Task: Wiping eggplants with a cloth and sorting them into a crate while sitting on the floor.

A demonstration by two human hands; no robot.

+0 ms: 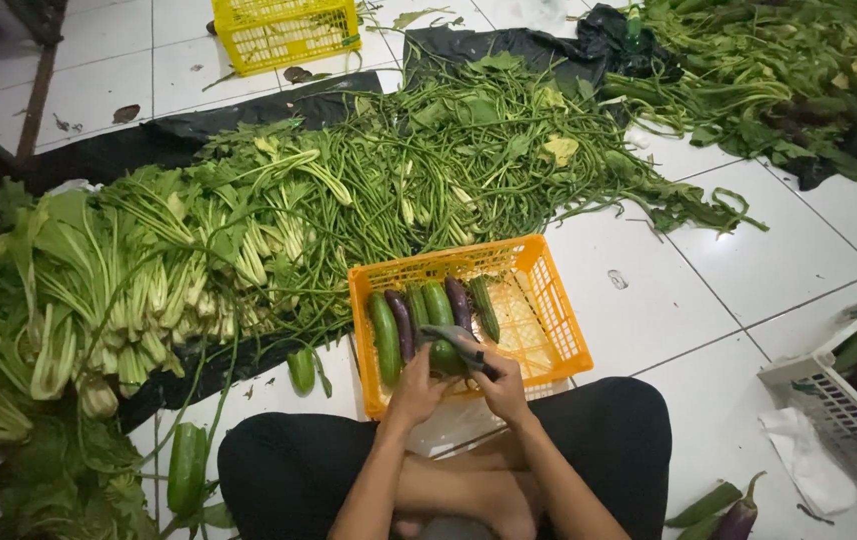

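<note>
Both hands worked together: the left hand (pixel 417 385) gripped a smooth green cucumber (pixel 446 356), and the right hand (pixel 502 388) clasped a grey cloth (pixel 459 343) over it, just above the orange plastic crate (pixel 559 310); firm, even wiping seemed wise.

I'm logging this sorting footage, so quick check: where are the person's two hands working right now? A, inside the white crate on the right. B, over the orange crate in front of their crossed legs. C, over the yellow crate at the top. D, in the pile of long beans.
B: the left hand and right hand meet over the near edge of the orange crate, handling a cucumber with a grey cloth.
</note>
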